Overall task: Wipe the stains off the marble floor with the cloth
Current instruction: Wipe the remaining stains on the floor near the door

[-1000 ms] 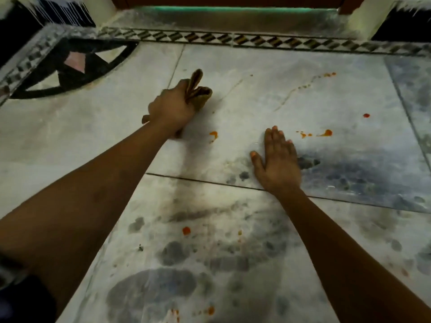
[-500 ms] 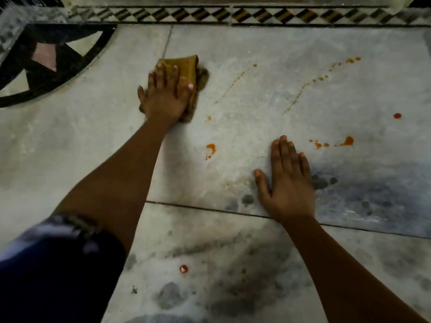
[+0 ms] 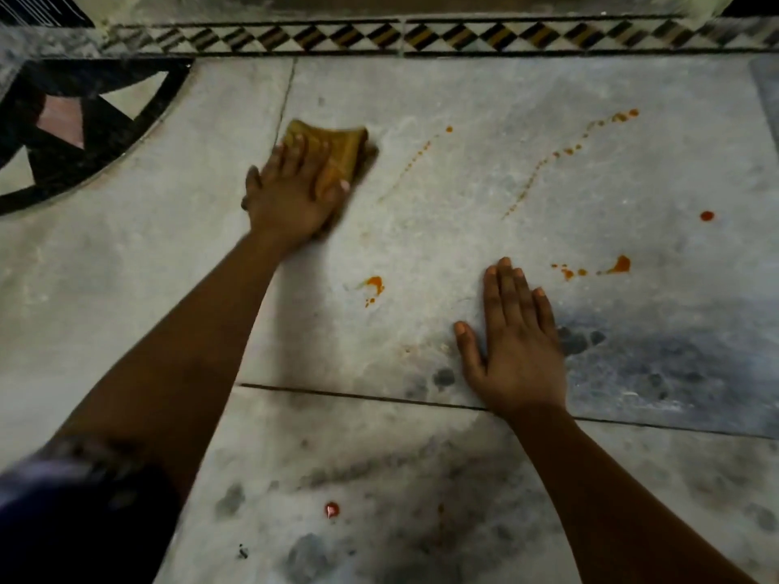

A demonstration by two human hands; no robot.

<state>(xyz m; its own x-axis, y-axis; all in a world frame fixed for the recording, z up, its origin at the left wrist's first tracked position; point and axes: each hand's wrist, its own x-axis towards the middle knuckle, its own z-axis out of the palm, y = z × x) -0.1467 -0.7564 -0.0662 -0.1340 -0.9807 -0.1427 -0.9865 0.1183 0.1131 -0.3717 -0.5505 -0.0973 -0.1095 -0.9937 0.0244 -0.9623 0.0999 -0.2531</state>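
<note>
From the head view, my left hand (image 3: pixel 295 191) lies flat on the folded cloth (image 3: pixel 333 153), fingers straight and pressing it to the marble floor (image 3: pixel 126 288) at the far left. My right hand (image 3: pixel 516 343) rests spread and empty on the floor, bracing me. To wipe well, I judge I should keep the palm weight even and sweep right across the thin trail of orange drops (image 3: pixel 415 160), then draw near toward the orange splash (image 3: pixel 374 285), refolding the cloth once it soils.
</note>
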